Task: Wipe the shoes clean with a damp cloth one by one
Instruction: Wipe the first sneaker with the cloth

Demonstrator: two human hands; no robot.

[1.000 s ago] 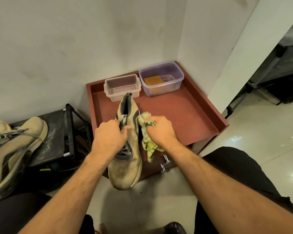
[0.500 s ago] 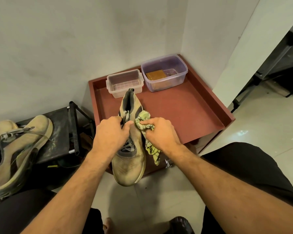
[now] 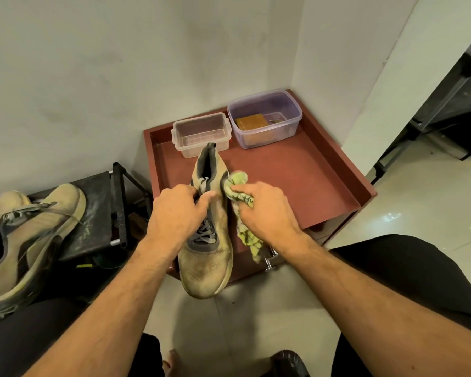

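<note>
While left hand (image 3: pixel 176 213) fingers grip the shoe (image 3: pixel 208 240), right hand (image 3: pixel 267 210) fingers pinch the cloth (image 3: pixel 238 186) against it

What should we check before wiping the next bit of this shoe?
1. Left hand grips the shoe at the laces: ok.
2. Right hand holds the green cloth: ok.
3. Cloth touches the shoe's side: ok.
4. Cloth is damp: cannot tell.
5. Toe looks clean: not ok, it looks grimy.
6. The other shoe waits on the black stand: ok.
</note>
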